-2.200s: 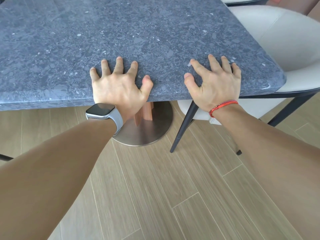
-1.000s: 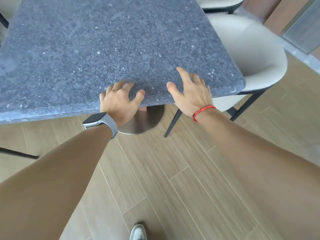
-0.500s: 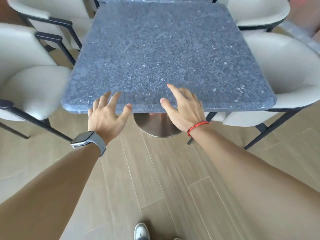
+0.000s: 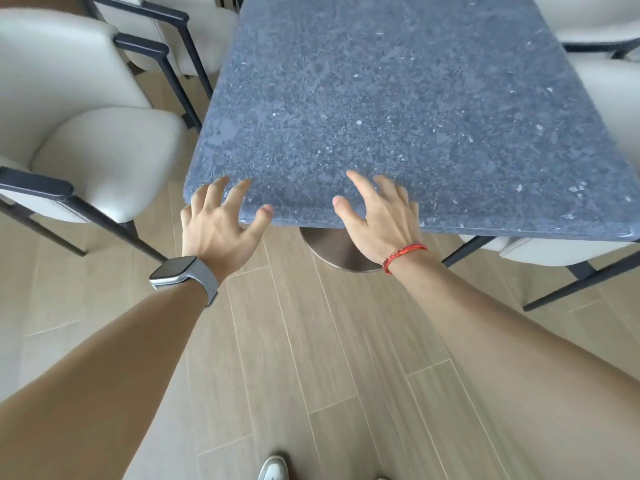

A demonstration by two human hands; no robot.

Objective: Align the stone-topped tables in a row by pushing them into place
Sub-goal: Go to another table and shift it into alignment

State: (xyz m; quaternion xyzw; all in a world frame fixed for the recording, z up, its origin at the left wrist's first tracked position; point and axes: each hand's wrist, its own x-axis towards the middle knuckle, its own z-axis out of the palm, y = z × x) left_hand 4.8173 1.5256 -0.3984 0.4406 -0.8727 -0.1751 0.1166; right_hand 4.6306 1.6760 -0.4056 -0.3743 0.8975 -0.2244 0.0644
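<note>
The left hand (image 4: 216, 225) and right hand (image 4: 377, 216) are spread wide, holding nothing, at the lower edge of the blue-grey speckled stone table (image 4: 398, 98). Push evenly so it slides straight.

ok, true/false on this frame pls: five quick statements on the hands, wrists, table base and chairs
1. The left hand and right hand are both at the near edge of the stone-topped table, fingers spread. True.
2. The smartwatch is on the right wrist. False: it is on the left wrist; the right wears a red bracelet.
3. The table stands on a round metal base. True.
4. The chair on the left has a black seat. False: cream seat, dark frame.
5. The left hand grips a chair arm. False: it holds nothing, by the table's near left corner.
</note>
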